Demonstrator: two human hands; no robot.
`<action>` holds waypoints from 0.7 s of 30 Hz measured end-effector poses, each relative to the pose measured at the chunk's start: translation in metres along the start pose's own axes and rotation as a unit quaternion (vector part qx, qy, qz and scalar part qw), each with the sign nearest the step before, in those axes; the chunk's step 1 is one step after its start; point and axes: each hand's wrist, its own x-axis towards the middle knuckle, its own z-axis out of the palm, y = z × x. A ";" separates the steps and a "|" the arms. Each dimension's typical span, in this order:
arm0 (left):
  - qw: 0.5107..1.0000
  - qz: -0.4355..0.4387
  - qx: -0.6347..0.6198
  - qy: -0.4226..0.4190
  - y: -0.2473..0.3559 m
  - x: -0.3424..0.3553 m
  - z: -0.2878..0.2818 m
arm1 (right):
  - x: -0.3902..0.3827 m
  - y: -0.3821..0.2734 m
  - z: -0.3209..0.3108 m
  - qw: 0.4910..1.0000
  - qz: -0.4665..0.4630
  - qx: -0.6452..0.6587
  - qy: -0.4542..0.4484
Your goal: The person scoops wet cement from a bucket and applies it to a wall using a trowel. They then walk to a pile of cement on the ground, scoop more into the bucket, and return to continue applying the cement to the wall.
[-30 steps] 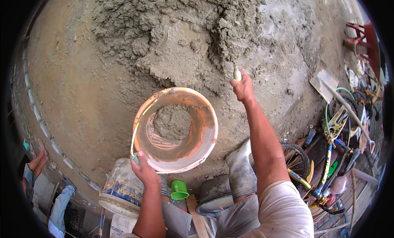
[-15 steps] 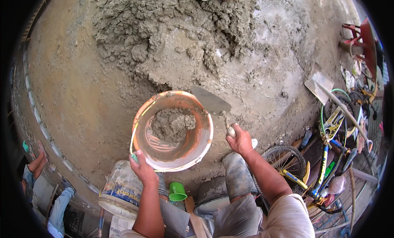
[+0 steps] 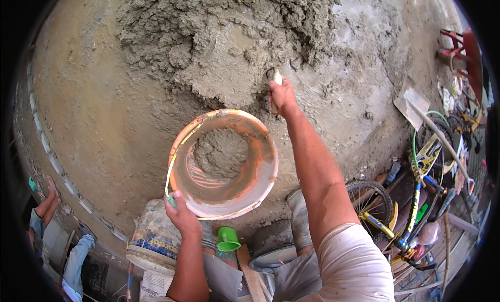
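Reaching outward since the earlier frame, the right hand (image 3: 283, 97) has left the bucket's (image 3: 256, 179) side for the heap of wet mix (image 3: 219, 57), fingers wrapped round one trowel (image 3: 277, 78), blade unclear. Nearer sits one green dipper (image 3: 227, 235); the left hand (image 3: 183, 217) grips the one orange bucket's rim, short of the heap. Farther: one shovel (image 3: 410, 103), one red wheelbarrow (image 3: 472, 57).

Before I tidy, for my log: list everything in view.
Wet mortar heap: 1, grey, top centre
Round plastic bucket: 1, orange, centre
Trowel handle: 1, pale, heap's edge
Stained round bucket: 1, whitish, lower left
Plastic cup: 1, green, bottom centre
Bicycle: 1, blue and yellow, lower right
Long shovel: 1, grey, right
Apparent wheelbarrow: 1, red, upper right
Other legs: 2+, partly blue, lower left
Left hand: 1, on orange bucket
Right hand: 1, on trowel handle
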 end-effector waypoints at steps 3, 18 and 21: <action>1.000 0.004 0.011 0.000 -0.005 0.002 -0.007 | -0.004 -0.010 0.001 1.000 -0.006 -0.004 -0.013; 0.999 0.044 0.023 0.017 -0.008 0.003 0.002 | -0.184 -0.005 -0.068 0.876 -0.191 -0.444 0.013; 0.998 0.061 0.001 0.028 -0.001 0.001 0.010 | -0.222 -0.017 -0.072 0.801 -0.237 -0.547 -0.056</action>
